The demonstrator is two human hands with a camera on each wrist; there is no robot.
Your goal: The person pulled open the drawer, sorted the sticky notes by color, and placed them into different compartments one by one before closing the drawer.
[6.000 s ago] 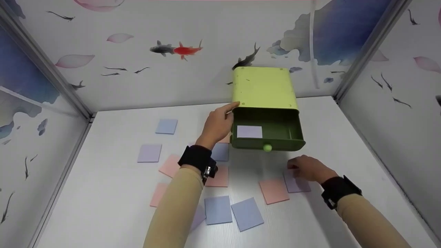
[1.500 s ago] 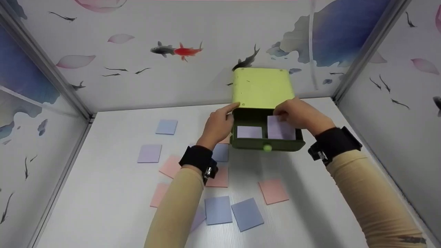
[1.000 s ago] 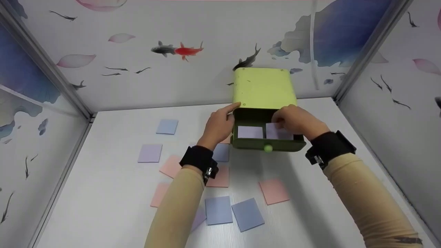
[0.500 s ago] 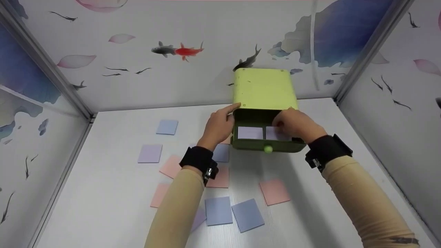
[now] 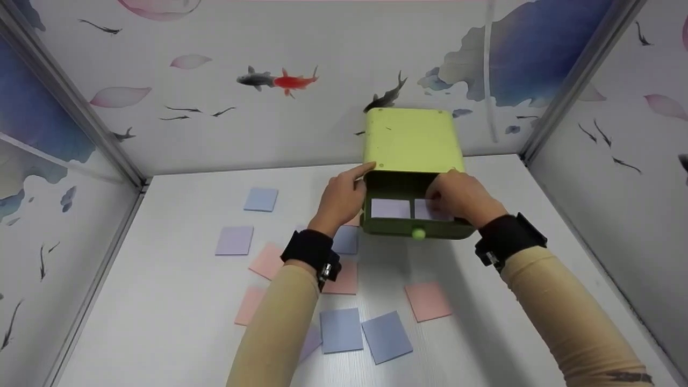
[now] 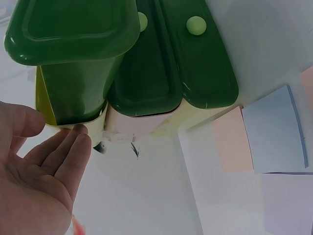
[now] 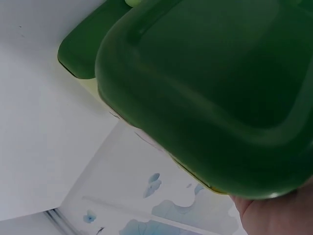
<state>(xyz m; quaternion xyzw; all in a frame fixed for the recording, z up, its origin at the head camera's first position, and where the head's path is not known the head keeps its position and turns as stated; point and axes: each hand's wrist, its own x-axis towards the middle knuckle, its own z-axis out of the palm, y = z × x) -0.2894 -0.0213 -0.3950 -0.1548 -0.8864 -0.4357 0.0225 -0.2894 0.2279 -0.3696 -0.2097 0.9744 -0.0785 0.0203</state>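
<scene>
Two cards (image 5: 391, 208) in drawer (image 5: 389, 227), other cards (image 5: 341, 330) on table (image 5: 150, 301) before and left of it

No legible text, label, brand, number or sign found: none on the cabinet (image 5: 413, 141), the squares (image 5: 342, 331) before it or the wall (image 5: 333, 32) behind it.

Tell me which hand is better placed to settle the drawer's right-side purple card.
Likely the right hand, since its fingers are at that card inside the drawer, while the left hand touches the green cabinet.
</scene>
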